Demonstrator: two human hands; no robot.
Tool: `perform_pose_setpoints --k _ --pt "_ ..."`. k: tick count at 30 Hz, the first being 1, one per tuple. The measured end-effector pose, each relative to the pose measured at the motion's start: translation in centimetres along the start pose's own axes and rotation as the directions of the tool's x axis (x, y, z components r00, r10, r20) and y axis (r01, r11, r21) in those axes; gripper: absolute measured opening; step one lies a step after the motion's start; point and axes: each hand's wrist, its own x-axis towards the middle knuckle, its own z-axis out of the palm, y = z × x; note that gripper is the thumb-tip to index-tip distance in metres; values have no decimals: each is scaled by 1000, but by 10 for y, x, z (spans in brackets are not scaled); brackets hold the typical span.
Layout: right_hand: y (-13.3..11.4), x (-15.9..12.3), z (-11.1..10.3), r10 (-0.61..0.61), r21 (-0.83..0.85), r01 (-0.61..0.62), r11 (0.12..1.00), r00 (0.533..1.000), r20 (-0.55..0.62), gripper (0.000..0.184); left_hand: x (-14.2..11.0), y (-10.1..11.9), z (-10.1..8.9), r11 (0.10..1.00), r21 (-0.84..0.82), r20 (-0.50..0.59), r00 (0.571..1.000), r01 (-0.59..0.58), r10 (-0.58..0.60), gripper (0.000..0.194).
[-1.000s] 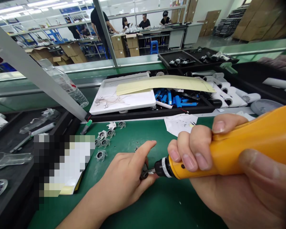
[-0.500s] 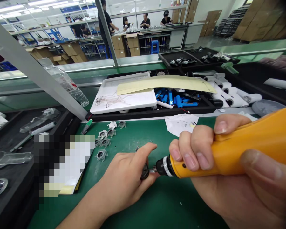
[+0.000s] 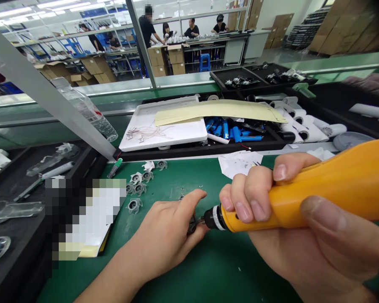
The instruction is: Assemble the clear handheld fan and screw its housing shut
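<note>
**Two-handed grip, close together**

The right hand (image 3: 290, 256) wrapped firmly around a yellow screwdriver (image 3: 290, 214); the left hand (image 3: 161, 237) pinched a small dark part (image 3: 192, 226) at its bit, over the green tabletop (image 3: 189, 269), right of several small impellers (image 3: 134, 205).

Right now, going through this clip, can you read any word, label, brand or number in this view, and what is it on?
Nothing can be read with certainty.
Orange tool: no lettering visible.
Paper sheet: small print or marks, too small to read.
Water bottle: red-marked label, too blurred to read.
Cartons: no readable markings.
Pixelated patch: anything beneath is hidden.
</note>
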Motion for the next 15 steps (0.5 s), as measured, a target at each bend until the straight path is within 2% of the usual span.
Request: perform_pose_setpoints --k 5,8,11,15 --pt "0 0 -7 22 81 -28 996 997 72 39 0 1 3 996 -72 -27 998 47 -49 38" --pt "0 -1 -11 31 117 -47 992 991 133 47 -1 2 5 991 -112 -57 995 79 -86 36" --pt "0 -4 -16 31 124 -55 991 982 187 58 0 5 3 990 -119 -45 995 79 -84 37" --pt "-1 -3 -21 -13 116 -10 993 981 196 56 2 8 -2 992 -109 -46 997 60 -65 31"
